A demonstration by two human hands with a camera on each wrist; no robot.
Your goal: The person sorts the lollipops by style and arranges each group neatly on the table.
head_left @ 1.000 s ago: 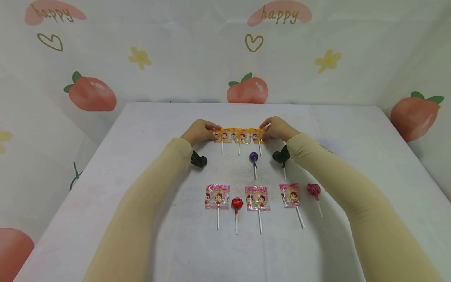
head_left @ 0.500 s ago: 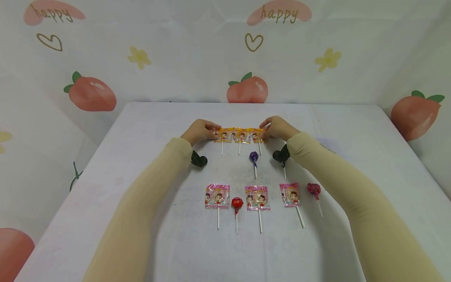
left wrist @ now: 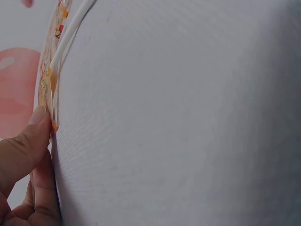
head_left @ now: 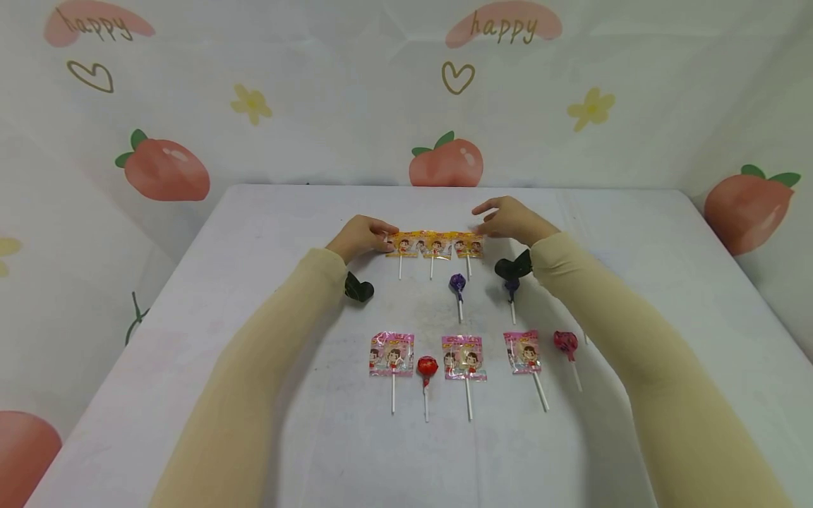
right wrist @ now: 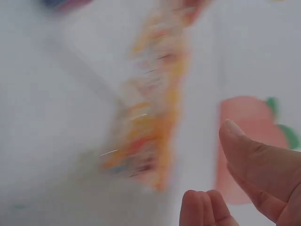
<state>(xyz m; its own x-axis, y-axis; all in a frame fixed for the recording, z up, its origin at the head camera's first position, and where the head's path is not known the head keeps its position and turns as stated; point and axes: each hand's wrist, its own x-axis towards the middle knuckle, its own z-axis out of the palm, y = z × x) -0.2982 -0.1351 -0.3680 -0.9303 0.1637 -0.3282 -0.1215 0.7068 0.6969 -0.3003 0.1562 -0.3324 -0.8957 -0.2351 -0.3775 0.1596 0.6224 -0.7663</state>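
Observation:
Three yellow-wrapped lollipops lie side by side in a row near the far part of the table: the left one (head_left: pixel 403 247), the middle one (head_left: pixel 437 247) and the right one (head_left: pixel 468 247). My left hand (head_left: pixel 360 238) pinches the left one's wrapper at its outer edge. In the left wrist view, the thumb of that hand (left wrist: pixel 23 157) sits on the wrapper's end. My right hand (head_left: pixel 513 220) hovers just past the right lollipop, fingers spread apart. The right wrist view shows this hand (right wrist: pixel 258 174) holding nothing, with the row blurred beside it.
Two purple lollipops, one central (head_left: pixel 457 283) and one (head_left: pixel 512 289) below my right wrist, lie nearer me. Closer still are pink-wrapped lollipops (head_left: pixel 464 358), a red one (head_left: pixel 427 366) and a dark pink one (head_left: pixel 565 342). A stick tip (head_left: pixel 587 339) shows by my right sleeve.
My right hand has let go of the right yellow-wrapped lollipop and moved up and to the right, its fingers parting. My left hand and the row of lollipops stay put.

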